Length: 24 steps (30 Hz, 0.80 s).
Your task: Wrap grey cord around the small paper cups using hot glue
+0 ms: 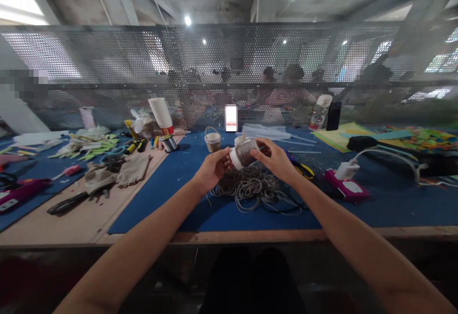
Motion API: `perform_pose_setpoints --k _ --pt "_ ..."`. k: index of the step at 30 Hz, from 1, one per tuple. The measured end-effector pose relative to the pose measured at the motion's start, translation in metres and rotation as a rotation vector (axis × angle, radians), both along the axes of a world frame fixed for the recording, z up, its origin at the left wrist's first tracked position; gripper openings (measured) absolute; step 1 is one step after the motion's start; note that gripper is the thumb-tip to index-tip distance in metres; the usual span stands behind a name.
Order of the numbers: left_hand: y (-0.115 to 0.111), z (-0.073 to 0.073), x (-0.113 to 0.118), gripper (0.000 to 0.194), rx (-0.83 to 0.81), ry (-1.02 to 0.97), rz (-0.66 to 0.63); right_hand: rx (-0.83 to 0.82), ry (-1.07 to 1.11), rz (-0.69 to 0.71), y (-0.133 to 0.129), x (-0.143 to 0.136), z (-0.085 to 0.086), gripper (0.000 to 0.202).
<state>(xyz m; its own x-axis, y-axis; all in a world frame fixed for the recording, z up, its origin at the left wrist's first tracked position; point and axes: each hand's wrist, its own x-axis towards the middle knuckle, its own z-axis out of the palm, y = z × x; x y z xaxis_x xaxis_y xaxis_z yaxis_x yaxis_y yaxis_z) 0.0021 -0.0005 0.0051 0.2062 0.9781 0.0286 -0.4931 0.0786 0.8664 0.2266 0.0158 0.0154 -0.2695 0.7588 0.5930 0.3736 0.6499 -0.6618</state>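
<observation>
Between my hands, tilted above the table, is a paper cup (244, 153) wrapped in grey-brown cord, its white end toward the left. My left hand (213, 167) has its fingers closed at the white end. My right hand (274, 159) grips the wrapped part with thumb and fingers; some fingertips are hidden behind it. Below them lies a loose tangle of grey cord (252, 190). Just behind to the left stands a small cord-wrapped basket (212, 141) with a looped handle. Another pale cup, partly hidden, sits behind the held one.
On the left are stacked paper cups (161, 113), a metal spool (169, 144), work gloves (133, 171) and a black-handled tool (67, 204). A lit phone (231, 118) stands at the back. To the right lie a magenta power strip (347, 186) with a white plug, and yellow sheets (336, 137).
</observation>
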Motion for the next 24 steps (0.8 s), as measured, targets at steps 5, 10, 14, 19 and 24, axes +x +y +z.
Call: perform_pose_setpoints --k 5,10,14,19,24 --pt "-0.0001 0.0024 -0.0016 0.015 -0.074 -0.050 -0.049 -0.001 -0.022 0.006 -0.0019 0.0002 0.0007 0.052" --pt "-0.0018 0.0044 -0.0009 0.010 -0.103 -0.084 -0.092 -0.016 0.011 0.045 -0.0022 -0.0005 0.0000 0.050" --pt "-0.0031 0.0060 0.0004 0.005 -0.123 -0.096 -0.087 -0.033 0.024 0.033 0.0006 -0.0005 -0.0024 0.051" --pt "-0.0045 0.0084 0.0014 0.005 -0.140 -0.105 -0.052 -0.033 0.013 0.037 0.0029 0.0005 -0.0032 0.050" --pt "-0.0036 0.0082 0.0009 0.004 -0.127 -0.103 -0.065 -0.035 0.023 0.051 0.0005 0.0005 -0.0012 0.048"
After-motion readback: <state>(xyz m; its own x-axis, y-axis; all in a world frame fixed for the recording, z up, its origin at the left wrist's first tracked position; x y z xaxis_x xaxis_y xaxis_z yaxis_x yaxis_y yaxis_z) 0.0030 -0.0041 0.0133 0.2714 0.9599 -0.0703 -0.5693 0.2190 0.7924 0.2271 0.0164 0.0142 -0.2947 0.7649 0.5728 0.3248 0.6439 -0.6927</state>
